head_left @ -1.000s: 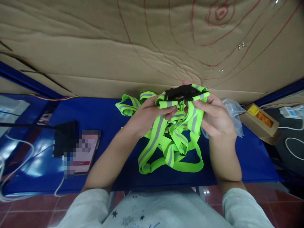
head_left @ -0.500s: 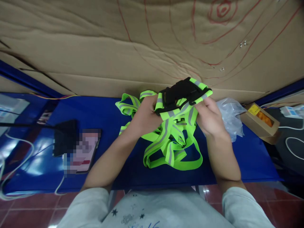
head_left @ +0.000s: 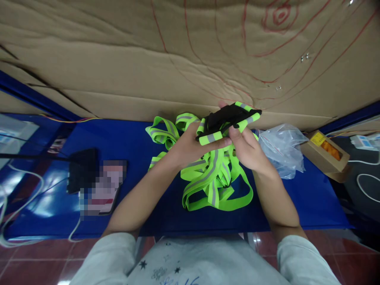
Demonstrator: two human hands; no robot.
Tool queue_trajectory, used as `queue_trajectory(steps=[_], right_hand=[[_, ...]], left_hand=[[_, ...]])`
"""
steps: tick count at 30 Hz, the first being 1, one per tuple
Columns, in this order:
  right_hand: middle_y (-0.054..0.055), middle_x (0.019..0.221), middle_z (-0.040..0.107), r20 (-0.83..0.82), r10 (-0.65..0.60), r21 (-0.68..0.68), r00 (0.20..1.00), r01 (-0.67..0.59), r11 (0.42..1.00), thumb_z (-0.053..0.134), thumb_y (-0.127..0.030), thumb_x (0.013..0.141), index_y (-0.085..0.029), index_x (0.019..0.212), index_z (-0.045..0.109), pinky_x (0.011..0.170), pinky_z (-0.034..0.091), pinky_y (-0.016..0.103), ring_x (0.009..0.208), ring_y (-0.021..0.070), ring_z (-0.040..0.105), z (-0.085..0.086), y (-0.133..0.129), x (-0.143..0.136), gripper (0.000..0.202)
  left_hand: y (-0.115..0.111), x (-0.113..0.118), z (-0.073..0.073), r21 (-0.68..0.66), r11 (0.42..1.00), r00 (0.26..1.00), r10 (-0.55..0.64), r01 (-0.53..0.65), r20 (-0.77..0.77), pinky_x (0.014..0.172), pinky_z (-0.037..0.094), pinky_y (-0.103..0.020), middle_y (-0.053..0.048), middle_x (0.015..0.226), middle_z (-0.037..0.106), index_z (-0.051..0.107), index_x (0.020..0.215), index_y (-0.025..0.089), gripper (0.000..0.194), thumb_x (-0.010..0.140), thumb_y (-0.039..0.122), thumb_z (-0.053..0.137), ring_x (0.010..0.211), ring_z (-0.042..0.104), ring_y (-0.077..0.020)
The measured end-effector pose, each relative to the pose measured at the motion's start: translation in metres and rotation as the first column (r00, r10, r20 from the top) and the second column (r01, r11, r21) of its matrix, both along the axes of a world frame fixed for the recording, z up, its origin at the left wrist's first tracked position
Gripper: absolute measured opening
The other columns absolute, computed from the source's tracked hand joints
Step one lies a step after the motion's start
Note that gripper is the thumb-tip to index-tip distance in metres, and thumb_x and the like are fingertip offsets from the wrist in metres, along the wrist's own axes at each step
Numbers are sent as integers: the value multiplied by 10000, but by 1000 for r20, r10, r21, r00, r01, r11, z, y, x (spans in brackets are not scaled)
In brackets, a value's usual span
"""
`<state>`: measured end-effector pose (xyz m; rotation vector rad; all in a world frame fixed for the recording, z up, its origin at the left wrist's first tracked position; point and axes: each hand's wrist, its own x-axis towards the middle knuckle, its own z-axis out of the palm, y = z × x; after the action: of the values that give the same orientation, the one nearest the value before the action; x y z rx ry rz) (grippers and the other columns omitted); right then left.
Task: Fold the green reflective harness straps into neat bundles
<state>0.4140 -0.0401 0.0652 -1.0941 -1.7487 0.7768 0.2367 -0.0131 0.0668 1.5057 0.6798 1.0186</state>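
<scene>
Between my hands is the black padded part of a reflective strap harness [head_left: 219,120], edged in neon green and grey. My left hand [head_left: 190,146] is closed on its left side, thumb lying along the lower edge. At the lower right edge, my right hand [head_left: 246,148] grips it, thumb pressed near the front. Some fingers of both hands are hidden behind the black part. Below and between my wrists, the neon straps [head_left: 208,178] lie in loops on the blue table [head_left: 160,223]. More coiled strap [head_left: 162,132] sits beyond my left wrist.
A crumpled clear plastic bag [head_left: 282,148] is right of my right hand, beside a cardboard box [head_left: 329,154] with a window showing orange. On the left lie a blurred-out phone [head_left: 103,190] and a black stand [head_left: 81,170]. A cardboard wall [head_left: 118,71] rises at the back.
My right hand has moved left and inward along the black part, its thumb now near my left thumb. The black part has tilted flatter and dropped slightly.
</scene>
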Motion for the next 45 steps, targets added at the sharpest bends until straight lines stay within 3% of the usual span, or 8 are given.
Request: queue_trajectory(steps=[4, 10, 12, 18, 25, 34, 40, 45], right_hand=[[47, 1454, 678, 128, 7, 64, 992, -16, 998, 416, -622, 1074, -324, 1389, 670, 1338, 311, 537, 1546, 265, 461, 8, -1, 8, 502], [47, 1719, 377, 38, -51, 181, 998, 43, 983, 720, -450, 971, -412, 1668, 282, 1224, 505, 464, 1559, 272, 450, 27, -8, 30, 823], [29, 1718, 385, 152, -13, 254, 988, -27, 967, 710, -394, 984, -419, 1639, 365, 1262, 467, 491, 1577, 281, 426, 36, -14, 34, 741], [46, 1484, 665, 493, -54, 340, 868, -134, 931, 667, -393, 1014, -325, 1430, 657, 1169, 543, 472, 1351, 279, 661, 47, -29, 38, 422], [9, 859, 782, 346, -405, 493, 846, 204, 846, 638, -400, 1033, -222, 1036, 747, 683, 555, 290, 733, 169, 736, 34, -27, 20, 208], [-12, 748, 632, 44, -291, 125, 956, 284, 951, 677, -450, 996, -222, 821, 689, 649, 494, 299, 703, 146, 580, 32, -15, 18, 287], [-60, 655, 584, -245, -177, -253, 953, 114, 961, 711, -558, 949, -303, 1144, 679, 407, 405, 254, 463, 113, 481, 21, -1, 21, 322], [7, 907, 740, -68, -183, -65, 981, 179, 982, 734, -495, 949, -254, 979, 745, 625, 548, 286, 744, 155, 669, 15, 8, 28, 243]], left_hand=[[5, 0, -10, -130, 991, 1000, 26, -25, 7, 971, 600, -372, -28, 1065, 813, 797, 1092, 211, 449, 707, 376, 960, 1059, 755, -258], [1, 8, -12, -146, 987, 997, 71, -67, 21, 1074, 567, -430, -54, 1136, 804, 788, 1128, 211, 467, 775, 497, 895, 1154, 734, -290], [-2, 10, -12, -101, 993, 998, 55, -55, 1, 975, 609, -419, -33, 1012, 798, 788, 1019, 213, 454, 736, 549, 906, 1045, 749, -279], [-2, 1, -13, -18, 1000, 997, -20, 19, -75, 901, 618, -400, -19, 921, 765, 772, 974, 218, 413, 740, 531, 908, 950, 732, -244], [-2, 9, -16, -236, 945, 974, -219, 228, 61, 802, 622, -319, -36, 983, 792, 758, 1069, 189, 416, 776, 444, 907, 865, 747, -202], [0, 5, -18, -327, 877, 926, -378, 352, -17, 820, 630, -362, -60, 1005, 801, 762, 1052, 194, 402, 751, 399, 932, 902, 764, -233], [-5, 14, -21, -296, 752, 807, -532, 589, 256, 984, 634, -400, -116, 1163, 808, 754, 1179, 197, 393, 854, 393, 856, 1143, 769, -280], [-6, 14, -24, -367, 735, 821, -517, 570, 242, 758, 661, -336, -111, 927, 801, 754, 1066, 137, 342, 883, 414, 832, 806, 778, -212]])
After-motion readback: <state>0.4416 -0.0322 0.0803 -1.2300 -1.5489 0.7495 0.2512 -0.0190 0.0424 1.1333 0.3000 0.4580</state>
